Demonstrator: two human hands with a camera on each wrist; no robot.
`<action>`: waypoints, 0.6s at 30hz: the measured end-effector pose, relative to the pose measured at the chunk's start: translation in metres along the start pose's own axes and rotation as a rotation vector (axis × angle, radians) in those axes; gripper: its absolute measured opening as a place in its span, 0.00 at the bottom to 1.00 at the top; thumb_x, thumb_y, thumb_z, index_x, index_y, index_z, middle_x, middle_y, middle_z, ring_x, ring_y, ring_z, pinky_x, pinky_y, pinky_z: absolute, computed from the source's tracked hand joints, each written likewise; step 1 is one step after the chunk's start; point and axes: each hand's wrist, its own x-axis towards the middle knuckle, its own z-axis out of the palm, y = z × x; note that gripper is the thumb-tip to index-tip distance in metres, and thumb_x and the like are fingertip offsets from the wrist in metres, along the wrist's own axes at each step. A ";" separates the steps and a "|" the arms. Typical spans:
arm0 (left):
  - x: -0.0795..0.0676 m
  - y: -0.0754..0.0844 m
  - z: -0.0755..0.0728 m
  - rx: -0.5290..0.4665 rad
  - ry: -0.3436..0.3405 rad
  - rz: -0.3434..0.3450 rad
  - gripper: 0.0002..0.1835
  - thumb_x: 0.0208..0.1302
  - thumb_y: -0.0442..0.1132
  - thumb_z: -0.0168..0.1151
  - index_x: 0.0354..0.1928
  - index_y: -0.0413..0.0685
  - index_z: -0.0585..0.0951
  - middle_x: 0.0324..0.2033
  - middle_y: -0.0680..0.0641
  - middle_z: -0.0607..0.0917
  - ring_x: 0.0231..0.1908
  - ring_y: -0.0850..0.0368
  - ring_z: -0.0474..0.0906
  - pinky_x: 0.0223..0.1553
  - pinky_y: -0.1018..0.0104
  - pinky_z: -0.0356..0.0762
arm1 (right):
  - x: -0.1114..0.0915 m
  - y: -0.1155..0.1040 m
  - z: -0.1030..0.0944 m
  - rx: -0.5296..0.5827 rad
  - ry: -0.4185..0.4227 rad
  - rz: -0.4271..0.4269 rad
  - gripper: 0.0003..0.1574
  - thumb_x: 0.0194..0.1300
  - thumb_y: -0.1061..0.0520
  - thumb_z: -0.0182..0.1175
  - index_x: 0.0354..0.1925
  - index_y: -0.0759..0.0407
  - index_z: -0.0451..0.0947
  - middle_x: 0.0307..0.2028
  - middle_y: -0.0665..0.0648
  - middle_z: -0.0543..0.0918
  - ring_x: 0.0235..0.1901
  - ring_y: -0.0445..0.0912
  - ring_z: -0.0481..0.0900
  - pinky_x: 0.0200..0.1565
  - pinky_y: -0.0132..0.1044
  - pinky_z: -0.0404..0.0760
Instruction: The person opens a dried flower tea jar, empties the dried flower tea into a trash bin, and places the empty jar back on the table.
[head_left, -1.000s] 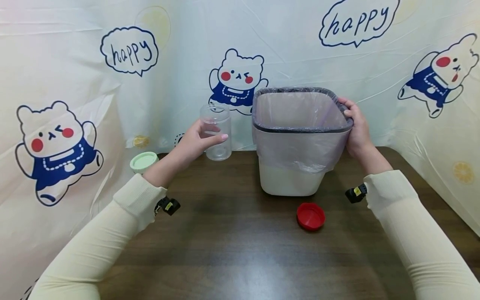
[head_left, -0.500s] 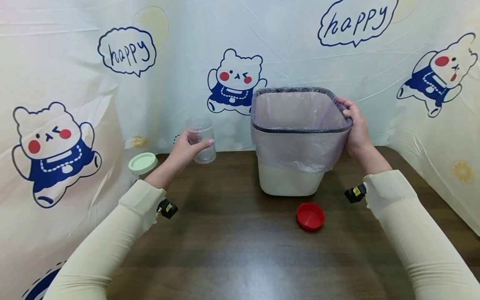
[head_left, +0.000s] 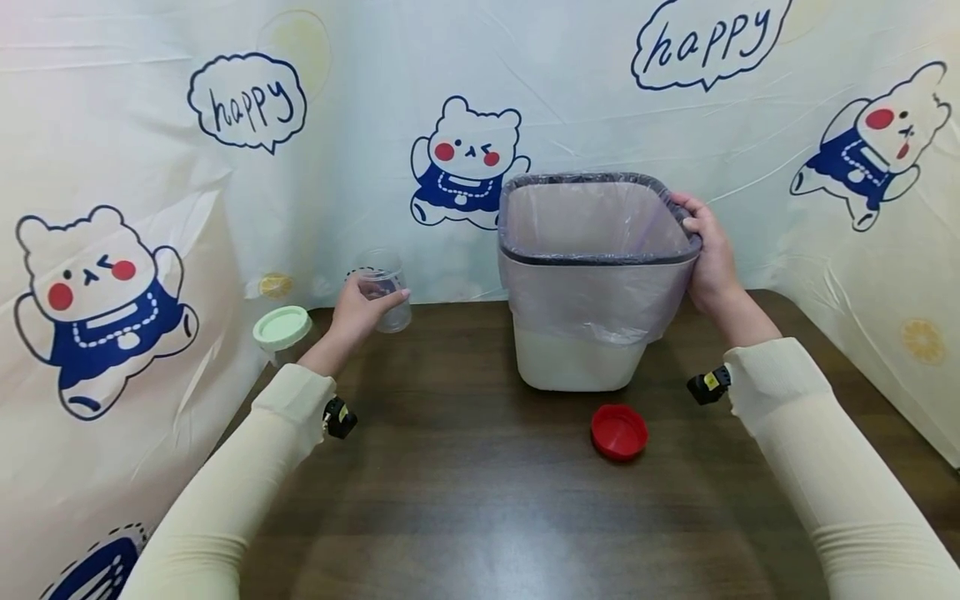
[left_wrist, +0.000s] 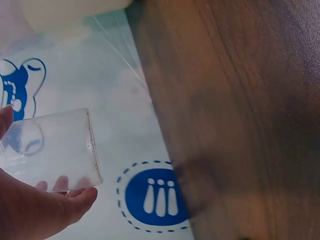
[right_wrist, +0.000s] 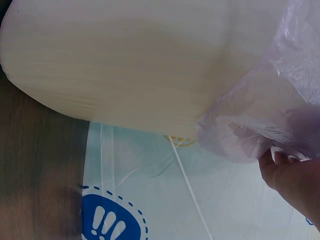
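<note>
My left hand [head_left: 351,315] grips a clear plastic jar [head_left: 397,317] by its side, above the back edge of the table. The jar is open at the top and nearly upright. Its clear wall shows nothing inside in the left wrist view, where the fingers curl along one side of the jar [left_wrist: 57,145] and the thumb lies on the other. On the right, my right hand [head_left: 711,260] holds the rim of a cream trash bin [head_left: 573,367] lined with a thin greyish plastic bag [head_left: 592,296]. The bag's loose edge hangs down over the bin's outside.
In front of the bin, a red screw lid [head_left: 619,432] lies on the brown wooden table [head_left: 465,467]. A jar with a pale green lid [head_left: 282,329] stands at the back left, partly behind my left forearm. A printed cloth [head_left: 360,125] hangs behind the table.
My left hand has carried the clear jar leftward and lower, away from the bin. The right hand keeps its hold on the rim, and the red lid stays where it was.
</note>
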 end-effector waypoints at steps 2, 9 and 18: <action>0.003 -0.006 0.000 -0.023 0.019 -0.007 0.47 0.58 0.57 0.69 0.68 0.39 0.56 0.62 0.35 0.65 0.60 0.41 0.64 0.60 0.47 0.65 | 0.000 0.000 0.000 0.003 -0.003 -0.003 0.24 0.71 0.60 0.36 0.58 0.60 0.71 0.56 0.56 0.68 0.48 0.42 0.66 0.48 0.28 0.65; 0.012 -0.022 0.002 -0.045 0.076 -0.061 0.47 0.59 0.59 0.66 0.67 0.37 0.56 0.63 0.35 0.64 0.60 0.42 0.63 0.61 0.48 0.64 | -0.001 0.000 0.000 0.012 -0.002 -0.004 0.24 0.70 0.61 0.36 0.58 0.60 0.71 0.56 0.56 0.69 0.47 0.42 0.66 0.47 0.28 0.65; 0.023 -0.043 0.008 -0.010 0.133 -0.079 0.45 0.60 0.54 0.67 0.68 0.35 0.56 0.64 0.33 0.64 0.63 0.41 0.62 0.62 0.50 0.63 | 0.000 -0.001 0.000 0.005 0.000 0.003 0.24 0.70 0.61 0.36 0.58 0.59 0.72 0.56 0.55 0.69 0.46 0.42 0.66 0.47 0.28 0.65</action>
